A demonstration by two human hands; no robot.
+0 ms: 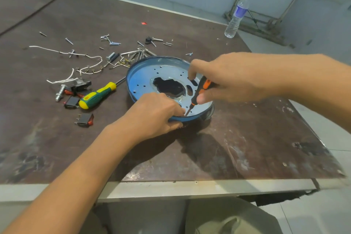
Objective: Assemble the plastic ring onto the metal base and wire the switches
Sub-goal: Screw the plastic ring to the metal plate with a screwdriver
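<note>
- The metal base (144, 80), a round blue-grey dish with many small holes, is lying on the brown surface (256, 148), just in front of the person.
- The left hand (157, 114) is gripping the near rim of the base; its fingers are curled over the rim to the inside, and they are hiding whatever is under them.
- The right hand (228, 80) is holding a small orange screwdriver (204, 86). The fingers are wrapped around the handle, and the tip is pointing down at a hole close to the near rim, just beside the left fingertips.
- A grey edge (209, 113) is showing under the base on its near right side. It may be the plastic ring, but I cannot tell.
- I judge that the fastening step is going on now, so the task is in its early part.
- The wiring is not yet begun: the black and red switches (84, 120) are lying loose to the left, well apart from the base, and the white wires (89, 57) are lying unconnected beyond them.
- Loose screws (111, 41) are lying scattered at the far side, and a bigger green and yellow screwdriver (97, 95) is resting unused beside the base.
</note>
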